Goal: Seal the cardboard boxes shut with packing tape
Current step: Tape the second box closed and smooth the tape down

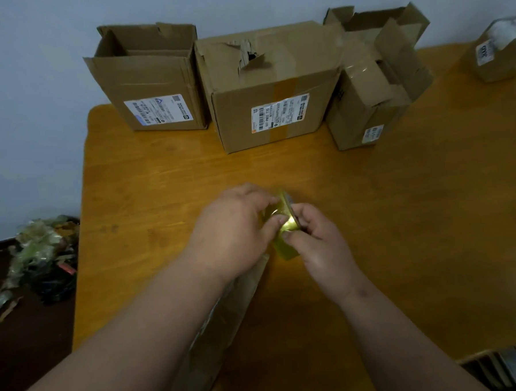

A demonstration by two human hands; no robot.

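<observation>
Over the middle of the wooden table [401, 217], both my hands hold a yellowish roll of packing tape [285, 220]. My left hand [234, 229] grips it from the left and my right hand [319, 246] pinches its edge from the right. A long flat cardboard piece [227, 325] lies under my left forearm. At the back stand three cardboard boxes: an open one [152, 81] on the left, a torn, taped one [272, 87] in the middle, and a crumpled one with raised flaps [376, 78] on the right.
Another small labelled box [497, 54] sits at the far right edge. A heap of tape and packaging scraps [42, 260] lies on the dark floor left of the table. A pale wall runs behind the boxes. A dark object [505, 367] shows at the bottom right.
</observation>
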